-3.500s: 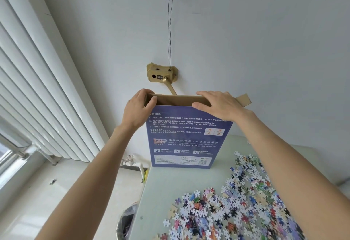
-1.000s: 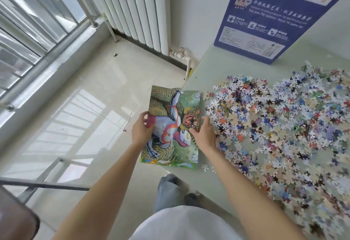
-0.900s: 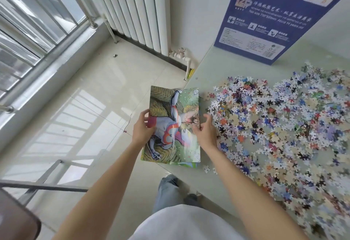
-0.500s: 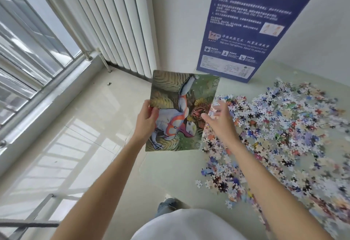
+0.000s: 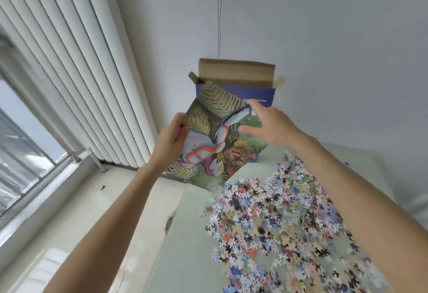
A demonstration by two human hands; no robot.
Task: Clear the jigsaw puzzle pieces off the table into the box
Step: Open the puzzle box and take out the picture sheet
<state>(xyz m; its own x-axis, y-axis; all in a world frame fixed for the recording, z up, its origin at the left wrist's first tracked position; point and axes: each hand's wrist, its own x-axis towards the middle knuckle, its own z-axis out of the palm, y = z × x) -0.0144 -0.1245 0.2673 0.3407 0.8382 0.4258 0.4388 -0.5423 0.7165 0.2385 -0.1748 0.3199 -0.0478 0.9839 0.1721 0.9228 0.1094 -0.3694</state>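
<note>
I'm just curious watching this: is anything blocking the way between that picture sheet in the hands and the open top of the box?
Nothing visible does. The picture sheet, gripped by the left hand, overlaps the box just below its open flaps.

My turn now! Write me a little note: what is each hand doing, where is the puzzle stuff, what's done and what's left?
Left hand: grips the left edge of the picture sheet, held up in the air.
Right hand: fingers straight, resting against the sheet's right side.
Box: stands upright at the far end of the table, top flaps open; the sheet is in front of it, not yet inside.
Puzzle pieces: lie loose in a big pile on the table.
Done: box opened.
Left: slip the sheet into the box, then put all the pieces in.
</note>
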